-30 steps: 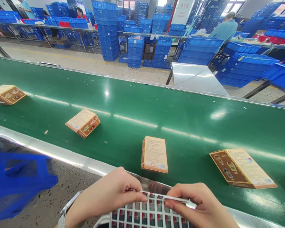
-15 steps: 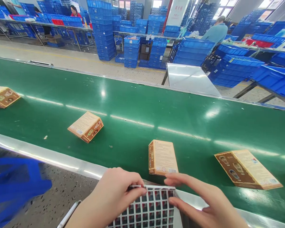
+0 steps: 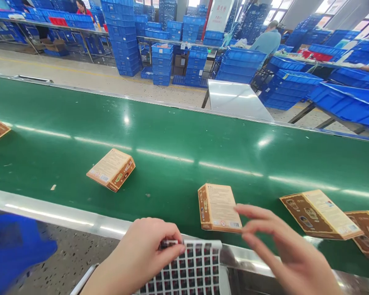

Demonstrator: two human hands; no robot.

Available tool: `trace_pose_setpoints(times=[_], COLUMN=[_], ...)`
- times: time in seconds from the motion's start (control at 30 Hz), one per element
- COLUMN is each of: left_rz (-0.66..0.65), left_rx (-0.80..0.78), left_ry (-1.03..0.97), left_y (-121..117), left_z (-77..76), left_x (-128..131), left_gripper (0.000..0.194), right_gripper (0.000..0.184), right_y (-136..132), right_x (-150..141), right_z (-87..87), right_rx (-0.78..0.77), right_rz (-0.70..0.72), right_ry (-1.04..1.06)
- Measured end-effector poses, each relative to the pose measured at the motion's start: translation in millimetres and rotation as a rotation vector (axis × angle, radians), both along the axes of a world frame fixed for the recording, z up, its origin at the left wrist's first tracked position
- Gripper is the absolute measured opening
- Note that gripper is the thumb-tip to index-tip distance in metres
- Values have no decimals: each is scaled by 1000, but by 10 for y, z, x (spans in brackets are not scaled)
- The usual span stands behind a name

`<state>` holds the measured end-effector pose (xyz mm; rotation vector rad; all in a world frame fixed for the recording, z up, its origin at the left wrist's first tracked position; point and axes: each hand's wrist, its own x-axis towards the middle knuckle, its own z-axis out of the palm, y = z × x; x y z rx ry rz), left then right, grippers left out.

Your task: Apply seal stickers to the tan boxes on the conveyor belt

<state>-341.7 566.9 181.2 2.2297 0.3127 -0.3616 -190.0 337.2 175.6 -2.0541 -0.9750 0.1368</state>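
In front of me, my left hand [image 3: 155, 250] is closed, thumb and forefinger pinching a small dark thing too hidden to name. It is at the upper left of a white grid tray [image 3: 215, 245] whose cells hold small dark and red pieces. My right hand [image 3: 283, 241] reaches over the belt edge, its fingers apart. Its fingertips are at the right edge of a tan and brown printed carton [image 3: 219, 205]; whether they touch it I cannot tell. That carton lies on the green conveyor belt [image 3: 172, 131].
More cartons lie on the belt: one at left centre [image 3: 110, 169], one at right [image 3: 321, 214], others at both sides. A metal rail [image 3: 110, 229] edges the belt. A blurred blue stool-like shape [image 3: 15, 250] stands lower left. Beyond are stacked blue crates [image 3: 119, 37] and seated people.
My right hand has moved from the tray's upper right corner up and right to the carton. My left hand keeps its pinch by the tray. The whole view has shifted slightly.
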Motion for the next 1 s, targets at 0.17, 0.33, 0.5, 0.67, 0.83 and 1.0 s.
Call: trace_pose_setpoints(times=[0.17, 0.33, 0.5, 0.67, 0.83, 1.0], left_rz=[-371, -520, -511, -526, -535, -565], left_rx=[32, 90, 118, 92, 85, 93], left_ry=[-414, -501, -511, -495, -506, -527], left_y=[-155, -357, -437, -499, -554, -631], left_z=[-240, -429, -450, -442, -430, -456], left_x=[150, 391, 466, 514, 575, 661], left_gripper=[7, 8, 8, 13, 16, 15], right_gripper=[54, 60, 47, 42, 44, 50], right_y=[112, 259, 262, 219, 155, 128], right_x=[231, 205, 139, 168, 180, 191], right_z=[-298, -345, -326, -358, -382, -360], right_rx=[243, 373, 470, 416, 262, 144], right_rz=[-531, -640, -715, -708, -728, -818], right_ry=[618, 834, 852, 722, 459, 254])
